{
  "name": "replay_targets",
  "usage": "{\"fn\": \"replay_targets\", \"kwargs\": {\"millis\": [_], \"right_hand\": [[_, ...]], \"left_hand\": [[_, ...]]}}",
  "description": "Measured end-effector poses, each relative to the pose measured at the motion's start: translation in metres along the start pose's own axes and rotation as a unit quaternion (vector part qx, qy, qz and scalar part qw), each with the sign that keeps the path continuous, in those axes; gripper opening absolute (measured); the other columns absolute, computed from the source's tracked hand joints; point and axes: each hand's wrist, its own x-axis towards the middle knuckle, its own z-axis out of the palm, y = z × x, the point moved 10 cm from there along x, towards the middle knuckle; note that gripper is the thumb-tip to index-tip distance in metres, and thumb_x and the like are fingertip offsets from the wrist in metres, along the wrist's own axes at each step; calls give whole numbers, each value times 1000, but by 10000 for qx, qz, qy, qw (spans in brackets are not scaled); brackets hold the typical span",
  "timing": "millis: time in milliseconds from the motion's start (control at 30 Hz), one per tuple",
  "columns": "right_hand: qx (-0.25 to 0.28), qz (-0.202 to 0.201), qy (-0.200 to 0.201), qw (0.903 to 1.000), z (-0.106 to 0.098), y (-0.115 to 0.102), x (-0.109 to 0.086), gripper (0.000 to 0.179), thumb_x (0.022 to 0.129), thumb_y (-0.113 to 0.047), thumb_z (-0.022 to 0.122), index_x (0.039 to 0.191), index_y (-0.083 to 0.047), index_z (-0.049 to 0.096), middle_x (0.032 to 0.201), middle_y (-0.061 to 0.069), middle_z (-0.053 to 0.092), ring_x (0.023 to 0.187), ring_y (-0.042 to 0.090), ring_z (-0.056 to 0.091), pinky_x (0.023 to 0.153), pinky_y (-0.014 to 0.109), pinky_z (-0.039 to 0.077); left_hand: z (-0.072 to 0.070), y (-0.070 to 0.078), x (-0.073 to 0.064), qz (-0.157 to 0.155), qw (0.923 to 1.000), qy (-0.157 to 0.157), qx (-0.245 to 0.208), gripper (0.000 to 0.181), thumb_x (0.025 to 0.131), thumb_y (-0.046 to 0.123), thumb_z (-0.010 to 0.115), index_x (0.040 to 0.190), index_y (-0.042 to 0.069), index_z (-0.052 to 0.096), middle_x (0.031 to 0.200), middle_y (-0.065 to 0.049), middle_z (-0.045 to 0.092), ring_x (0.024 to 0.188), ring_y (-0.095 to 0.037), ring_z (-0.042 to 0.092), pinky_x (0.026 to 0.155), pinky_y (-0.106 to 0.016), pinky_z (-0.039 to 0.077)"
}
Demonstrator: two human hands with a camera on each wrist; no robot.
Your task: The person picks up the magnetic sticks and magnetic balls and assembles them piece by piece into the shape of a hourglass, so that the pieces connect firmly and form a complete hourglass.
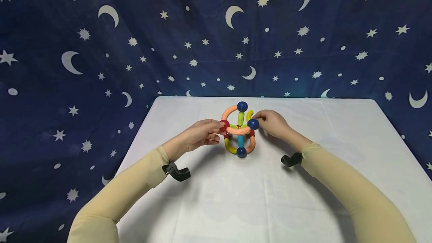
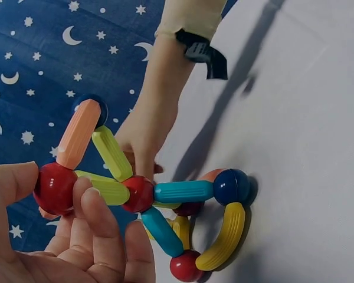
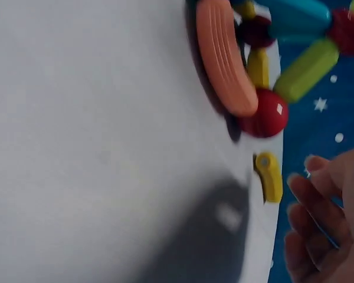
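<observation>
A magnetic stick-and-ball model stands on the table, made of coloured sticks joined by red and blue balls. My left hand is on its left side and pinches a red ball between thumb and fingers. From that ball an orange curved stick runs to a blue ball. Close behind this blue ball is my right hand. Its fingers are loosely bent with nothing between them in the right wrist view. Beside the fingertips lies a loose yellow curved stick.
A white cloth covers the table. Behind it and along the left hangs a dark blue curtain with moons and stars. A blue ball tops the model's far side; another blue ball sits low at its front.
</observation>
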Motion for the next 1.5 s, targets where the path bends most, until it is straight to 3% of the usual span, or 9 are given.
{"fn": "replay_targets", "kwargs": {"millis": [133, 300, 433, 667, 900, 1200, 1333, 1433, 1500], "right_hand": [[-991, -269, 66, 9947, 0, 0, 17, 34, 103, -12, 53, 133, -12, 69, 137, 11, 62, 124, 34, 51, 105, 54, 41], [-2099, -678, -539, 9739, 19, 1, 29, 42, 104, -18, 57, 146, -20, 59, 154, 9, 50, 144, 40, 35, 115, 61, 29], [-2394, -853, -566, 9655, 20, 2, 30, 40, 101, -16, 63, 141, -20, 64, 146, 8, 57, 140, 39, 39, 112, 60, 33], [-2632, -1006, -258, 9591, 0, 7, 19, 22, 97, -23, 70, 117, -16, 77, 113, 4, 72, 111, 31, 55, 94, 51, 44], [-2205, -469, -459, 9732, -13, 23, 8, 24, 95, -29, 71, 112, -14, 80, 100, 3, 71, 92, 26, 57, 82, 46, 45], [-1989, -263, -490, 9784, -12, 23, 2, 18, 94, -24, 74, 105, -10, 79, 94, 3, 71, 91, 26, 56, 82, 45, 46], [-1758, -102, -539, 9829, -12, 24, -3, 16, 93, -23, 74, 104, -11, 76, 92, 0, 71, 89, 25, 54, 79, 43, 43], [-1104, 108, -518, 9925, -18, 25, -7, 25, 95, -24, 71, 115, -8, 73, 97, 4, 70, 90, 25, 55, 78, 41, 44], [-296, 356, -488, 9977, -25, 26, -10, 35, 98, -27, 67, 125, -5, 70, 108, 10, 70, 96, 27, 57, 82, 42, 46]], "left_hand": [[1, -2, 2, -26, 10000, 22, -35, 43, 100, 30, 66, 132, 3, 56, 115, -13, 68, 79, -18, 63, 94, -38, 55], [6, -3, 5, -23, 10000, -47, -60, 43, 100, 29, 65, 133, 3, 56, 108, -7, 69, 78, -16, 63, 90, -36, 56], [8, -3, 6, -18, 10000, -66, -69, 41, 101, 28, 64, 132, 3, 57, 109, -8, 69, 77, -16, 63, 93, -38, 55], [6, 0, 3, -8, 10000, 5, -36, 42, 100, 29, 66, 131, 3, 56, 106, -7, 69, 78, -16, 63, 96, -40, 54], [3, 1, 0, -18, 10000, 37, -40, 42, 100, 29, 66, 132, 3, 57, 109, -9, 69, 78, -16, 63, 92, -37, 56], [3, 0, -1, -22, 10000, 9, -79, 42, 100, 28, 66, 133, 4, 57, 123, -17, 66, 79, -17, 63, 106, -48, 47], [3, 1, -1, -26, 10000, 22, -57, 42, 100, 28, 65, 134, 4, 57, 125, -19, 65, 80, -17, 63, 99, -42, 52], [2, 1, -2, -16, 10000, 49, -51, 42, 100, 29, 66, 133, 4, 57, 120, -16, 67, 79, -17, 63, 89, -35, 56], [2, 0, -1, -7, 10000, 47, -56, 42, 100, 29, 66, 133, 4, 57, 117, -14, 68, 77, -16, 63, 86, -33, 57]]}}
